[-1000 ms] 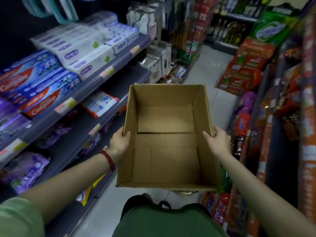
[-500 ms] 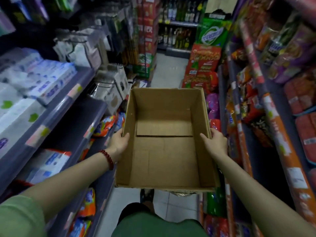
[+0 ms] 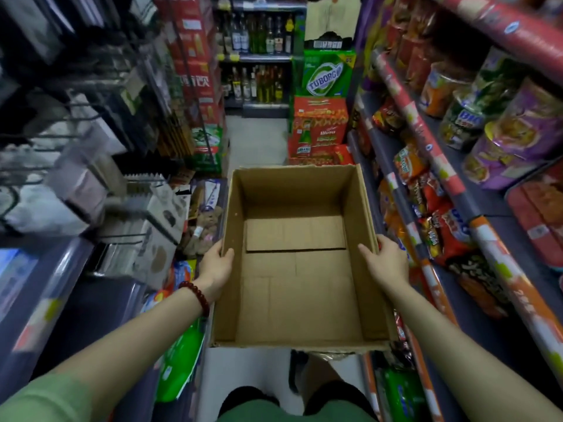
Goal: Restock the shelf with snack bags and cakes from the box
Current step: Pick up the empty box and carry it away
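I carry an open brown cardboard box [image 3: 300, 296] in front of me in a narrow shop aisle; nothing lies inside it. My left hand [image 3: 215, 268], with a red bead bracelet on the wrist, grips the box's left wall. My right hand [image 3: 386, 263] grips the right wall. The snack shelf [image 3: 426, 138] runs along my right, holding red and orange snack bags [image 3: 438, 226] and round purple and green tubs [image 3: 502, 123].
On my left stand grey shelves [image 3: 61, 269] and hanging racks with boxed goods [image 3: 146, 239]. Stacked red and green drink cartons [image 3: 323, 117] and a bottle shelf [image 3: 259, 56] close the far end of the aisle. White floor tiles [image 3: 256, 141] run between.
I have moved forward along the aisle with the box. The toothpaste shelves on the left have passed out of view; the drink cartons and snack shelf are nearer. Both hands keep their grip.
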Available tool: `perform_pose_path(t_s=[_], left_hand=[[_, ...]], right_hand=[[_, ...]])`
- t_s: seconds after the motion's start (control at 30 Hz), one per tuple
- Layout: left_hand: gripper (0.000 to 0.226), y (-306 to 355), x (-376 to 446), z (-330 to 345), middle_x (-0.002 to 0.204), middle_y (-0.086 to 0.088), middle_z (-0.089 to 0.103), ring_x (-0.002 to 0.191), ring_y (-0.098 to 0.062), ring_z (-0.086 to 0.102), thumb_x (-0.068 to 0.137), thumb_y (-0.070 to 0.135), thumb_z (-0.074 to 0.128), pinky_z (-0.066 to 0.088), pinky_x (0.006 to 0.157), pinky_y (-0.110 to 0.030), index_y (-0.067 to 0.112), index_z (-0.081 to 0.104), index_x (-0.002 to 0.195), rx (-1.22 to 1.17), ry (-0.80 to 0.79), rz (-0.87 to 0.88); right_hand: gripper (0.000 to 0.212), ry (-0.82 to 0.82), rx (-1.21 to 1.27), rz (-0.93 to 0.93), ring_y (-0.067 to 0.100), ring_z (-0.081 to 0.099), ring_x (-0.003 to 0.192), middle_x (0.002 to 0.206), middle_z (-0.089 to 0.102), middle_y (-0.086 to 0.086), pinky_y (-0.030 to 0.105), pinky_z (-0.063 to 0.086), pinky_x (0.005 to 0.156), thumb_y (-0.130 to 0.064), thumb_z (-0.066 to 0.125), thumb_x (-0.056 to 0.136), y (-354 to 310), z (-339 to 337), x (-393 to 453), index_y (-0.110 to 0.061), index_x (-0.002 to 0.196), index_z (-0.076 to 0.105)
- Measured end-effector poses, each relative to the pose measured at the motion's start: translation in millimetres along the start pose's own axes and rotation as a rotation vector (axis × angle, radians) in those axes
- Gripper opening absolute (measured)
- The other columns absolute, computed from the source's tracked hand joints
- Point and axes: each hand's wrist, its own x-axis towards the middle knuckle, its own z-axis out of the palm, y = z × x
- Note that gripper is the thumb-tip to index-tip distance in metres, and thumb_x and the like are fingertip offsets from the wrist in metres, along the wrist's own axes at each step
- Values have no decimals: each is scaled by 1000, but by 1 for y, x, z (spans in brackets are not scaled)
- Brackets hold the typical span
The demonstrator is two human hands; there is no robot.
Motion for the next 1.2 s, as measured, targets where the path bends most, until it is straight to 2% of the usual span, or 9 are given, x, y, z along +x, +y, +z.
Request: perform_pose_path(t_s=[0.13, 0.2, 0.43, 0.5, 0.67, 0.77, 0.87, 1.03, 1.2], left_hand=[[48, 15, 75, 19, 135, -12, 54, 122, -32, 54, 96, 32, 48, 46, 101, -51, 20, 40, 142, 12, 1, -82], [52, 26, 108, 27, 140, -14, 50, 126, -33, 50, 96, 33, 47, 43, 103, -52, 19, 36, 145, 14, 2, -94], [42, 119, 208, 54, 129, -7, 59, 116, -29, 57, 99, 27, 45, 47, 99, -51, 18, 44, 139, 2, 9, -74], [44, 139, 237, 60, 133, -7, 56, 118, -30, 56, 98, 29, 46, 46, 99, -52, 19, 43, 140, 2, 8, -78], [48, 194, 297, 79, 142, -5, 48, 126, -30, 49, 100, 27, 44, 42, 105, -50, 18, 35, 146, -8, 23, -86], [51, 214, 343, 88, 144, -6, 46, 128, -30, 48, 98, 32, 45, 42, 104, -51, 21, 33, 146, -16, 0, -102], [56, 208, 427, 97, 139, -9, 52, 121, -31, 54, 90, 39, 49, 46, 99, -52, 26, 39, 143, -23, -9, -84], [47, 287, 497, 111, 122, -11, 64, 101, -30, 64, 94, 22, 50, 53, 91, -46, 23, 44, 141, -5, -18, -63], [44, 349, 576, 131, 119, -4, 64, 81, -22, 64, 95, 13, 48, 56, 78, -38, 19, 47, 139, 17, -57, -10]], right_hand=[[55, 0, -22, 15, 34, 52, 122, 131, 57, 17, 37, 45, 94, -33, 59, 92, -20, 11, 67, -7, 139, 46], [54, -6, -9, 26, 34, 53, 121, 130, 58, 17, 36, 45, 93, -32, 60, 92, -31, 15, 98, -8, 138, 46], [51, -52, 15, 16, 33, 54, 120, 129, 59, 16, 34, 46, 93, -32, 59, 93, -83, 13, 231, -8, 137, 48], [51, -56, 15, 1, 34, 54, 121, 129, 58, 17, 35, 46, 93, -30, 58, 93, -100, 9, 267, -7, 137, 47], [40, -61, -6, -37, 33, 60, 107, 115, 67, 12, 33, 47, 79, -33, 59, 91, -130, 6, 351, -12, 124, 58], [45, -60, -2, -28, 32, 60, 109, 117, 65, 12, 38, 52, 85, -38, 59, 90, -145, 12, 398, -14, 128, 55], [46, -55, -2, -9, 31, 61, 109, 119, 65, 12, 38, 51, 87, -38, 59, 91, -163, 24, 447, -15, 131, 53], [49, -3, 21, 55, 32, 58, 116, 125, 61, 16, 36, 47, 91, -29, 59, 93, -203, 35, 529, -9, 136, 48], [48, 43, 22, 106, 32, 57, 118, 123, 62, 12, 39, 47, 94, -31, 59, 93, -237, 38, 606, -11, 135, 50]])
